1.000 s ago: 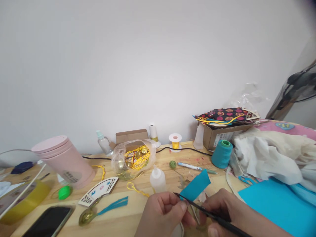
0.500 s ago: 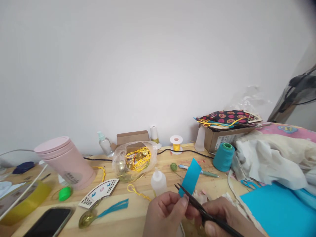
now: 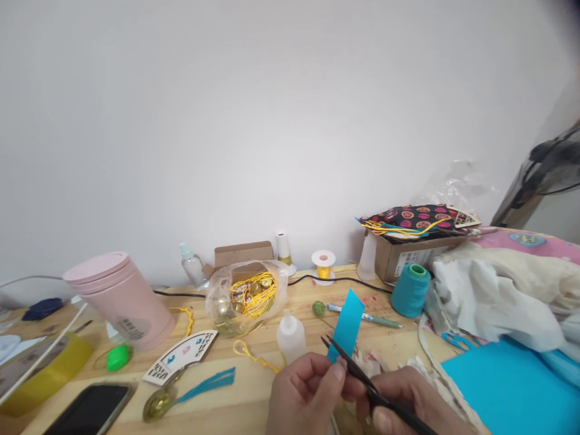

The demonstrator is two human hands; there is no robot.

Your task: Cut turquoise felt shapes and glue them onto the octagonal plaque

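Clutter runs along the wooden table [image 3: 254, 402] from the left edge: a yellow tape roll [image 3: 43, 371], a dark phone [image 3: 90, 409], a pink cup [image 3: 120, 300] lying tilted, a green oval piece [image 3: 118, 357], and a fan-shaped wooden cutout [image 3: 181, 356] just above a teal tassel [image 3: 206, 382]. Further in sits a clear bag of gold bells and yellow cord [image 3: 244, 296], with a small white squeeze bottle [image 3: 290, 335] near it. Low in the middle, the left hand [image 3: 306, 393] is curled, thumb and forefinger pressed together on the lower end of a teal paper strip [image 3: 348, 323], which stands up tilted above the fingers. Touching that strip at its base are black scissors [image 3: 357, 374], blades slightly parted, gripped by the right hand [image 3: 408, 402], whose fingers are closed round the handles at the bottom edge. Beyond lie a pen [image 3: 367, 315], a teal thread cone [image 3: 410, 290], a cardboard box [image 3: 417, 254], crumpled white cloth [image 3: 498, 296] and a teal sheet [image 3: 512, 386].
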